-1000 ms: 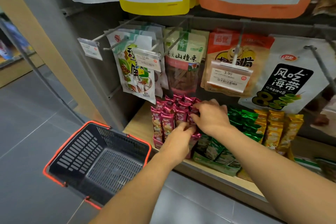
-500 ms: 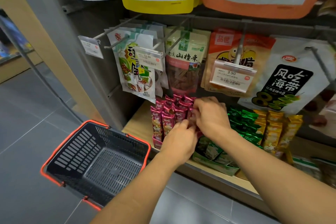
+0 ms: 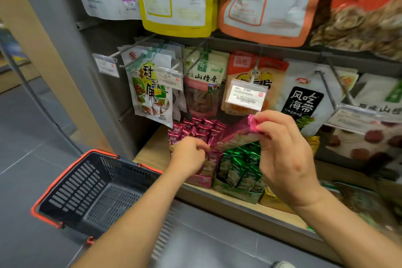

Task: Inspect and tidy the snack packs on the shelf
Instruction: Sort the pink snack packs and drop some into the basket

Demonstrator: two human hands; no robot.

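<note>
A single pink snack pack (image 3: 233, 135) is stretched between my two hands above the shelf. My right hand (image 3: 282, 154) pinches its upper end, raised in front of the hanging bags. My left hand (image 3: 191, 154) pinches its lower end, just over the box of pink packs (image 3: 195, 130) on the wooden shelf (image 3: 152, 148). Beside that box stand green packs (image 3: 241, 165) in a green tray, and yellow packs (image 3: 313, 143) are partly hidden behind my right hand.
A dark shopping basket (image 3: 93, 191) with an orange rim hangs at lower left, off my left forearm. Bags hang on metal pegs above the shelf, with price tags (image 3: 247, 94) sticking out. A grey upright panel (image 3: 71, 61) bounds the shelf on the left.
Both hands were down among the pink packs in the box. My right hand has lifted one pink pack up and to the right, and my left hand holds its other end.
</note>
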